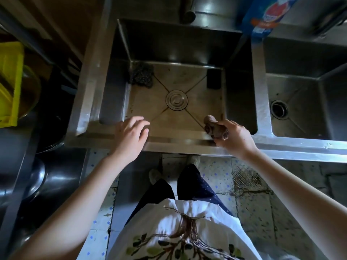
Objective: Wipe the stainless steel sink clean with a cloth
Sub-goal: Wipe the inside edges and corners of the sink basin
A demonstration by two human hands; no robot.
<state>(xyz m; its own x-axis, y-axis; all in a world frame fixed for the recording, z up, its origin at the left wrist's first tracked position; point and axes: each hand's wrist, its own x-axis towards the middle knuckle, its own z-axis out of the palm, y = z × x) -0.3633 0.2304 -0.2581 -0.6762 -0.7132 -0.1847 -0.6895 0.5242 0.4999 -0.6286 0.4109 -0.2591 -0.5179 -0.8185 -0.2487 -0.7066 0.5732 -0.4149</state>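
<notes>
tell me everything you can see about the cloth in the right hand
The cloth is a dull brown, soft-looking fabric bunched into a tight wad, with a rounded end poking out toward the middle of the basin. The right hand grips it, fingers and thumb curled round its near part. It sits at the near right corner of the sink, by the front rim; whether it touches the steel cannot be told. It is crumpled, not spread flat.

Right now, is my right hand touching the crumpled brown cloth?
Touching: the head view shows the right hand gripping the crumpled brown cloth, curled round it.
</notes>
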